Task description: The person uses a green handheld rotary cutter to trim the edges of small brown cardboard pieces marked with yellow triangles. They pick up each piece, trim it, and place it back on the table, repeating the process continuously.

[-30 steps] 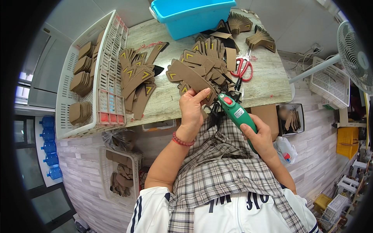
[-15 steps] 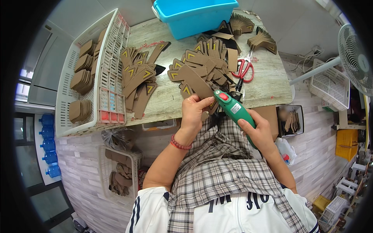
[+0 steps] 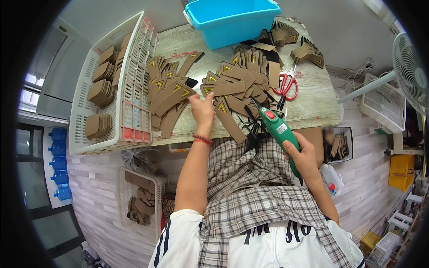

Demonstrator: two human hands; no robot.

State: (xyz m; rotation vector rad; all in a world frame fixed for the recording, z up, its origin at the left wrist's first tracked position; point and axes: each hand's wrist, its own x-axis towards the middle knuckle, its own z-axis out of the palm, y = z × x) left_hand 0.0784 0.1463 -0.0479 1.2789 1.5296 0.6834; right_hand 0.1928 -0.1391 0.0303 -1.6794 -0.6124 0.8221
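Observation:
My left hand (image 3: pixel 203 110) reaches onto the table, fingers spread, and touches brown cardboard pieces with yellow chevron marks (image 3: pixel 172 94) heaped on the left. A second heap of the same pieces (image 3: pixel 237 82) lies just right of that hand. My right hand (image 3: pixel 304 156) is wrapped around a green hand tool with a red button (image 3: pixel 279 131), held at the table's near edge with its thin tip pointing at the middle heap. Black strips (image 3: pixel 252 127) hang over the table edge beneath the tool.
A white slatted basket (image 3: pixel 134 96) with stacked brown pieces stands at the left, a blue tub (image 3: pixel 232 20) at the back. Red scissors (image 3: pixel 286 85) lie to the right, fanned brown stacks (image 3: pixel 306 51) beyond. A lower basket (image 3: pixel 140 203) and a white fan (image 3: pixel 413 67) flank me.
My left hand let go of the piece it held near the tool and moved left onto the left heap. The right hand with the green tool drew back slightly.

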